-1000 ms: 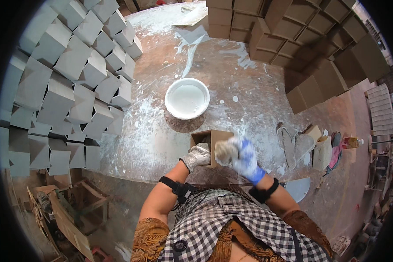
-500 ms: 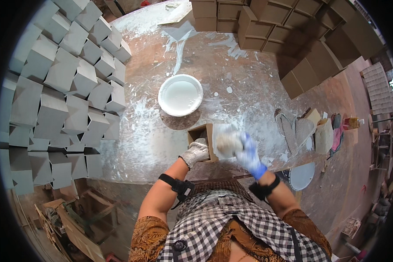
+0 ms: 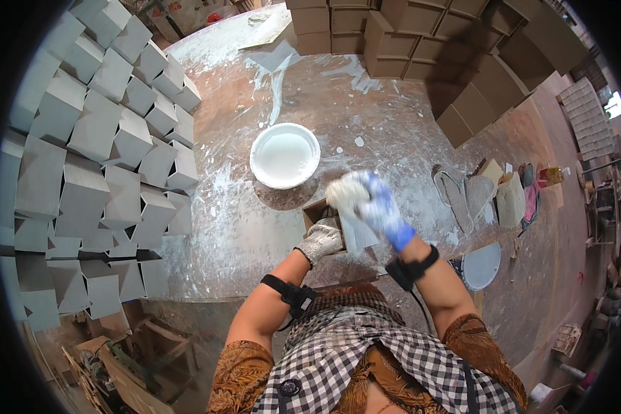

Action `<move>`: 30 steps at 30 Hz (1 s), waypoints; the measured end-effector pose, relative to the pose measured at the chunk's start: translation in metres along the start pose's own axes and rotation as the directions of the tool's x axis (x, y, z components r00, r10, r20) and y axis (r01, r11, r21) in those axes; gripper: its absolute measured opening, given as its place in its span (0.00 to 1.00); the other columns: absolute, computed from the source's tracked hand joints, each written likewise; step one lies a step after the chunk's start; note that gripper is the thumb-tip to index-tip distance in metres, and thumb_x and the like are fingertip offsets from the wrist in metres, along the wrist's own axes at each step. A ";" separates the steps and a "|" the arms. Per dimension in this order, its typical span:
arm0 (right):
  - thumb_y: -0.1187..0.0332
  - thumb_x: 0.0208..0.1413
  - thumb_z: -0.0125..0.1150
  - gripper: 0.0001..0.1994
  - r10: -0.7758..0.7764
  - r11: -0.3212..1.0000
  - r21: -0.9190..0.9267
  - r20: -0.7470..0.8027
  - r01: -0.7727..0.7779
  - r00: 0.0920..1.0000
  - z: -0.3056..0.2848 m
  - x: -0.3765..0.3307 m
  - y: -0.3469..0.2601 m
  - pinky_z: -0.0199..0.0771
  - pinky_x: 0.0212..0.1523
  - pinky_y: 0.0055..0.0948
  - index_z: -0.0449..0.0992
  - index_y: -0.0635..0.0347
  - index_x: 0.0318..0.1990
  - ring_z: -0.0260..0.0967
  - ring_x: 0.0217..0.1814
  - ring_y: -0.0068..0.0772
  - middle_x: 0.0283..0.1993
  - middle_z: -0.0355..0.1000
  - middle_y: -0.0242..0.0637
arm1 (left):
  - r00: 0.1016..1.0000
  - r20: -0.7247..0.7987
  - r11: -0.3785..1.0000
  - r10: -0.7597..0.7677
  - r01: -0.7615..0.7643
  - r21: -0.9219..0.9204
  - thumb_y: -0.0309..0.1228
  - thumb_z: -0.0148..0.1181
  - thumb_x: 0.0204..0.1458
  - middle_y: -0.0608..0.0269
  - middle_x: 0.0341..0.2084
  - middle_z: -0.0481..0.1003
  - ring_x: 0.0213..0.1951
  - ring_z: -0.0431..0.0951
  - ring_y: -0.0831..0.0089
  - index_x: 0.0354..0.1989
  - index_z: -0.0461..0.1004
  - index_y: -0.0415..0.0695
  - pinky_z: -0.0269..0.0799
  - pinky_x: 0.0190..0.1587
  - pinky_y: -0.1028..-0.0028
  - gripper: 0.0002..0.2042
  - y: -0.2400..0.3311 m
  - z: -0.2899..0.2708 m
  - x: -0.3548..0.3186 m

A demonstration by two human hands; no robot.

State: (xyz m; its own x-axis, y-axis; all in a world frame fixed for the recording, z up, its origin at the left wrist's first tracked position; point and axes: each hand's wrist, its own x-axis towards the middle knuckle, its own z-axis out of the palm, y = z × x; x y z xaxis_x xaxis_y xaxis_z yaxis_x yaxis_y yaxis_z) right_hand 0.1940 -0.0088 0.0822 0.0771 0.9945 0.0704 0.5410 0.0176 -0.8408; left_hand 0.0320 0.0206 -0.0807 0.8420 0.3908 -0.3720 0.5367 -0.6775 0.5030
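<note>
A small brown square block (image 3: 343, 228), part coated white, rests on the paint-spattered table (image 3: 255, 228) in front of me. My left hand (image 3: 321, 241), in a grey knit glove, grips its near left corner. My right hand (image 3: 377, 207), in a blue glove, is shut on a white soaked sponge or rag (image 3: 346, 192) held over the block's top. A white bowl of white liquid (image 3: 284, 155) stands just beyond, to the left.
Rows of grey-white coated blocks (image 3: 96, 138) are stacked along the left. Brown uncoated blocks (image 3: 421, 41) are piled at the back and right. A pair of sandals (image 3: 455, 196), a round white lid (image 3: 481, 265) and small items lie on the right.
My right hand with the sponge has shifted up from the block's side toward its top. The left hand keeps its hold on the block.
</note>
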 end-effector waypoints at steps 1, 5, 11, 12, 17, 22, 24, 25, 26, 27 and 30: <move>0.74 0.44 0.56 0.19 -0.009 1.000 0.012 0.008 0.009 1.000 -0.001 0.009 -0.001 0.70 0.51 0.34 0.68 0.68 0.47 0.69 0.48 0.42 0.45 0.70 0.44 | 0.999 -0.016 0.999 -0.037 0.037 0.011 0.38 0.48 0.50 0.48 0.49 0.70 0.50 0.71 0.59 0.53 0.68 0.44 0.65 0.52 0.63 0.22 0.011 -0.014 -0.003; 0.78 0.40 0.58 0.19 0.286 0.252 0.872 0.346 -0.419 0.894 0.011 -0.011 0.001 0.70 0.49 0.33 0.72 0.63 0.45 0.69 0.47 0.37 0.43 0.71 0.43 | 0.996 0.082 0.998 -0.033 0.028 0.059 0.39 0.49 0.50 0.45 0.50 0.68 0.50 0.71 0.61 0.52 0.67 0.40 0.67 0.51 0.64 0.23 0.010 -0.020 -0.007; 0.78 0.44 0.60 0.15 -0.271 0.963 0.043 0.166 0.268 0.948 -0.005 -0.104 0.006 0.73 0.42 0.30 0.73 0.60 0.43 0.71 0.42 0.32 0.38 0.72 0.37 | 0.992 0.090 0.997 -0.083 0.082 0.012 0.44 0.46 0.53 0.48 0.39 0.75 0.40 0.76 0.56 0.46 0.73 0.43 0.71 0.41 0.61 0.20 0.025 -0.045 -0.021; 0.78 0.43 0.61 0.16 -0.226 0.963 0.159 0.049 0.216 0.973 -0.003 -0.102 0.015 0.72 0.43 0.30 0.73 0.59 0.43 0.71 0.42 0.33 0.38 0.72 0.37 | 0.994 0.084 0.997 -0.072 0.072 0.011 0.45 0.47 0.52 0.48 0.39 0.75 0.40 0.76 0.56 0.48 0.71 0.44 0.71 0.41 0.61 0.21 0.026 -0.047 -0.020; 0.76 0.43 0.62 0.16 -0.007 0.998 -0.059 -0.176 -0.004 0.984 -0.014 -0.016 0.049 0.69 0.47 0.30 0.73 0.58 0.43 0.68 0.46 0.32 0.42 0.70 0.37 | 0.983 0.134 0.992 -0.127 0.123 0.035 0.47 0.47 0.53 0.51 0.43 0.73 0.44 0.74 0.56 0.53 0.66 0.47 0.71 0.42 0.60 0.23 0.038 -0.061 -0.021; 0.77 0.41 0.60 0.18 0.065 0.948 0.314 -0.042 -0.049 0.997 0.005 -0.014 0.068 0.69 0.47 0.30 0.73 0.58 0.44 0.68 0.46 0.34 0.45 0.70 0.37 | 0.995 0.042 0.995 -0.094 0.093 0.021 0.48 0.47 0.52 0.50 0.41 0.75 0.41 0.76 0.57 0.50 0.70 0.47 0.72 0.42 0.61 0.22 0.033 -0.055 -0.022; 0.78 0.40 0.57 0.19 -0.038 0.846 0.533 0.010 0.027 0.999 0.000 -0.055 0.047 0.69 0.47 0.31 0.74 0.57 0.44 0.68 0.45 0.36 0.45 0.70 0.37 | 0.968 0.170 0.983 -0.184 0.177 0.054 0.48 0.47 0.51 0.50 0.42 0.74 0.42 0.75 0.57 0.50 0.70 0.47 0.71 0.43 0.61 0.23 0.040 -0.063 -0.020; 0.78 0.39 0.56 0.19 -0.092 0.825 0.562 0.030 0.059 0.995 -0.004 -0.075 0.037 0.69 0.46 0.31 0.74 0.56 0.44 0.68 0.44 0.37 0.44 0.70 0.38 | 0.966 0.184 0.983 -0.184 0.177 0.056 0.47 0.48 0.51 0.51 0.43 0.73 0.43 0.75 0.57 0.50 0.70 0.47 0.71 0.44 0.62 0.22 0.040 -0.063 -0.018; 0.78 0.39 0.56 0.19 -0.121 0.894 0.439 0.034 0.094 0.992 -0.005 -0.098 0.039 0.69 0.46 0.31 0.74 0.56 0.44 0.68 0.44 0.38 0.44 0.70 0.38 | 0.962 0.201 0.983 -0.183 0.174 0.059 0.47 0.48 0.51 0.51 0.44 0.73 0.44 0.75 0.58 0.50 0.70 0.47 0.71 0.45 0.62 0.22 0.039 -0.061 -0.017; 0.77 0.40 0.55 0.18 -0.151 0.942 0.308 0.042 0.131 0.988 -0.006 -0.120 0.040 0.69 0.45 0.32 0.74 0.55 0.43 0.68 0.44 0.40 0.43 0.70 0.39 | 0.960 0.213 0.983 -0.184 0.174 0.063 0.46 0.48 0.52 0.51 0.45 0.72 0.44 0.74 0.58 0.50 0.70 0.47 0.70 0.45 0.63 0.22 0.038 -0.063 -0.016; 0.77 0.39 0.55 0.16 -0.193 0.973 0.107 -0.115 0.205 0.974 -0.013 -0.145 0.031 0.69 0.43 0.32 0.74 0.55 0.41 0.68 0.42 0.42 0.41 0.70 0.40 | 0.973 0.180 0.988 -0.143 0.151 -0.031 0.41 0.47 0.54 0.52 0.46 0.72 0.46 0.73 0.59 0.50 0.70 0.46 0.69 0.47 0.64 0.18 0.038 -0.070 -0.023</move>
State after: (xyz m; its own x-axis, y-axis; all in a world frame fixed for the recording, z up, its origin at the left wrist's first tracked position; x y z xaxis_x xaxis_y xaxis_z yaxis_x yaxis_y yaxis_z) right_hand 0.2105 -0.1539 0.0531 0.0675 0.9539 0.2924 0.4525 0.2320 -0.8610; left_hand 0.0367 0.0297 0.0016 0.7330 0.3650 -0.5740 0.6589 -0.5910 0.4655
